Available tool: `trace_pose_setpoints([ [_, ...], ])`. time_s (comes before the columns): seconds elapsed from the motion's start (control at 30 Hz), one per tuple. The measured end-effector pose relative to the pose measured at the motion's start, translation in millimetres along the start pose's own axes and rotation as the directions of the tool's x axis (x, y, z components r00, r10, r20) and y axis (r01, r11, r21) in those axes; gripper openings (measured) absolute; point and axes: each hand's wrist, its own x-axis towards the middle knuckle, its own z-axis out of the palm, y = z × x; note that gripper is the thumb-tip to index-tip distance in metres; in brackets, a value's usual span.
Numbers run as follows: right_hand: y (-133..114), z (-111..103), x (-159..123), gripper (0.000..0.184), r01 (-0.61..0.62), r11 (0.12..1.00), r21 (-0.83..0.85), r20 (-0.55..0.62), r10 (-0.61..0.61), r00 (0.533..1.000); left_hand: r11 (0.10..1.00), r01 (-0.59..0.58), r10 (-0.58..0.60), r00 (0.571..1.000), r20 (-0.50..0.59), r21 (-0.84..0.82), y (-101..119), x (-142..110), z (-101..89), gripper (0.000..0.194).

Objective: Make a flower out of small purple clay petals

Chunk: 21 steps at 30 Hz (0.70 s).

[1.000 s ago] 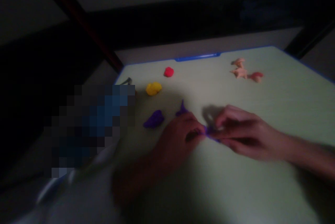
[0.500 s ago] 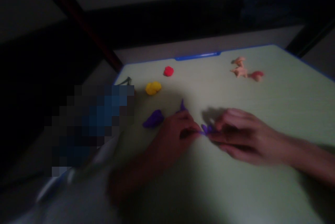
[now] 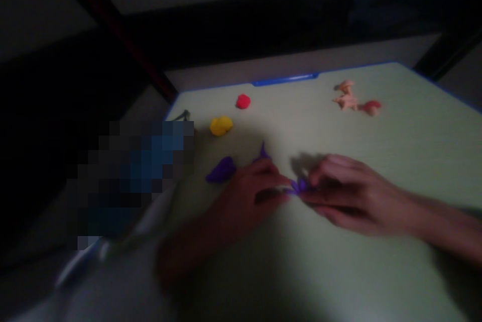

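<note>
In dim light, my left hand (image 3: 251, 191) and my right hand (image 3: 348, 191) meet at the middle of a pale green board (image 3: 376, 272). Both pinch a small purple clay piece (image 3: 297, 186) between their fingertips, low over the board. Another purple clay lump (image 3: 221, 170) lies just left of my left hand. A thin purple clay point (image 3: 263, 151) sticks up behind my left hand's knuckles.
A yellow clay lump (image 3: 220, 125) and a red clay lump (image 3: 243, 101) lie toward the board's far left. Peach-coloured clay shapes (image 3: 354, 98) sit at the far right. The board has a blue rim (image 3: 284, 80). A blurred-out patch (image 3: 131, 181) lies to its left.
My hands have stayed together on the purple piece, drifting slightly left and up the board; the fingers have shifted a little on the clay.
</note>
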Motion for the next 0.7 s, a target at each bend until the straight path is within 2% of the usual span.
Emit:
trace_pose_setpoints([
  [0.1, 0.3, 0.1, 0.4, 0.019, 0.005, 1.0, 0.0, -0.005, -0.005, 1.0, 0.97, -0.188, 0.183, 0.982, 0.049, 0.152, -3.2, -5.1, -4.6, 0.019],
  [0.2, 0.9, 0.4, 0.8, 0.019, 0.005, 1.0, 0.004, -0.008, -0.005, 1.0, 0.912, -0.276, 0.258, 0.961, 0.098, 0.305, -5.2, -7.3, -7.4, 0.022],
  [0.43, 0.7, 0.6, -0.2, 0.021, -0.007, 1.0, 0.016, 0.001, 0.007, 1.0, 0.829, -0.303, 0.247, 0.952, 0.18, 0.469, -6.8, -6.7, -8.6, 0.025],
  [0.7, 0.3, -0.3, 0.2, 0.021, -0.01, 1.0, 0.021, 0.003, 0.01, 1.0, 0.822, -0.297, 0.218, 0.952, 0.213, 0.486, -3.8, -7.6, -8.6, 0.026],
])
